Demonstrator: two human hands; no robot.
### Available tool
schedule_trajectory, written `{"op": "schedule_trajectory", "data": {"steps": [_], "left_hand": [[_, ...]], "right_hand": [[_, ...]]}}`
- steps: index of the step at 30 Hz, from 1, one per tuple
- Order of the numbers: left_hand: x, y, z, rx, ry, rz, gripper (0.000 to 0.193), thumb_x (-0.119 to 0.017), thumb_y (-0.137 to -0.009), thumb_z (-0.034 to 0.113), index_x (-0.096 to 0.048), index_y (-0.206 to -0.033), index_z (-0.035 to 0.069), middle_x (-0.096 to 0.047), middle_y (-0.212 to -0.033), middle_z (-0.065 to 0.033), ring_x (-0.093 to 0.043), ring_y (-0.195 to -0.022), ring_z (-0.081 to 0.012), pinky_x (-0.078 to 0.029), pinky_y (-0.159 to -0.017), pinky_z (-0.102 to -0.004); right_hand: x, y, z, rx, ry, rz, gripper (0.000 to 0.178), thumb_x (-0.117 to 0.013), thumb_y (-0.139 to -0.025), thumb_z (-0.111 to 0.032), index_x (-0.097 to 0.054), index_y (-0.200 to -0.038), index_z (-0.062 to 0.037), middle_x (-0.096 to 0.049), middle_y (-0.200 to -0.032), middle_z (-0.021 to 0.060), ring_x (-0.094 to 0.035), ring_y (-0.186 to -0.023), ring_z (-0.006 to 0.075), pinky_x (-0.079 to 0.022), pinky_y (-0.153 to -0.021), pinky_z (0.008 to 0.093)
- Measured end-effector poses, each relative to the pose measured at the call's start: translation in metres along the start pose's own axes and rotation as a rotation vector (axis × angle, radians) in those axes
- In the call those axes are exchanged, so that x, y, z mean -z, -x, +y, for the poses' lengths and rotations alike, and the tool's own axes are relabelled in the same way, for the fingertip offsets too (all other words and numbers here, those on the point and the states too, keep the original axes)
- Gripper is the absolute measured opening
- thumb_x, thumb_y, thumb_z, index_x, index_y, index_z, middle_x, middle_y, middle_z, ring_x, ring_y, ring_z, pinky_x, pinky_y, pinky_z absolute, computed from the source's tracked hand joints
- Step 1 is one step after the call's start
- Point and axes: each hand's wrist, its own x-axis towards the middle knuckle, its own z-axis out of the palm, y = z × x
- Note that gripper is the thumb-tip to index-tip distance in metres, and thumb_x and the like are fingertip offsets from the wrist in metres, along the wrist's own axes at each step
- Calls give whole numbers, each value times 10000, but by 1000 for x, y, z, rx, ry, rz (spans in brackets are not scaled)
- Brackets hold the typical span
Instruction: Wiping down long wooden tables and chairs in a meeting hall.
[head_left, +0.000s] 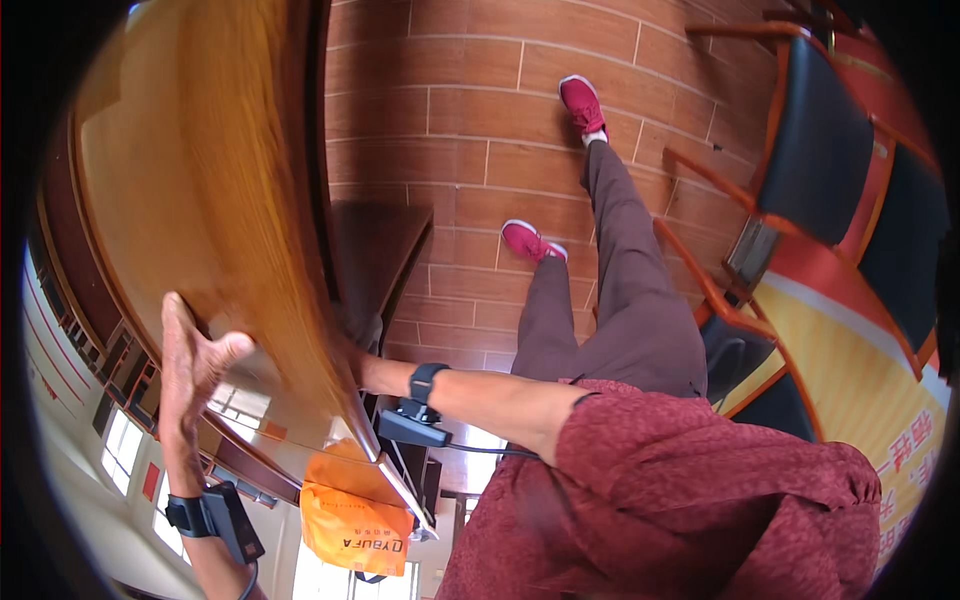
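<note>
While left grip [190, 365] presses tabletop [200, 180] — right hidden.

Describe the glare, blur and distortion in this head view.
Head view: strong fisheye bends the floor planks and the wooden tabletop, with black corners around the round image; bright window glare reflects off the tabletop near the left hand; the tabletop grain looks smeared; the right hand sits in shadow under the table edge.
</note>
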Motion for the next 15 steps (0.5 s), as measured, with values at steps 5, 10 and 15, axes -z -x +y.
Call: {"op": "schedule_trajectory", "data": {"steps": [5, 10, 15], "left_hand": [[11, -4, -9, -19, -237, 49, 949, -706, -470, 704, -365, -950, -40, -388, -872, -84, -410, -841, -175, -405, -733, -302], [7, -8, -40, -114, -371, 169, 887, -678, -489, 730, -336, -831, -13, -324, -795, -63, -325, -743, -181, -373, -690, -330], [4, 5, -18, -63, -445, 213, 811, -693, -543, 663, -361, -845, -12, -363, -791, -95, -382, -748, -211, -386, -682, -345]], "right_hand": [[3, 32, 18, -16, 708, -122, 328, -531, -824, -108, -518, -1142, -25, -555, -1114, 94, -505, -1016, 169, -414, -852, 272], [44, 76, -26, -58, 795, -6, 368, -563, -772, 4, -471, -1128, -12, -552, -1000, 91, -537, -929, 185, -457, -795, 309], [95, 114, -77, -63, 559, 212, 351, -565, -765, 16, -467, -1101, -4, -562, -906, 89, -579, -803, 174, -498, -697, 306]]}}
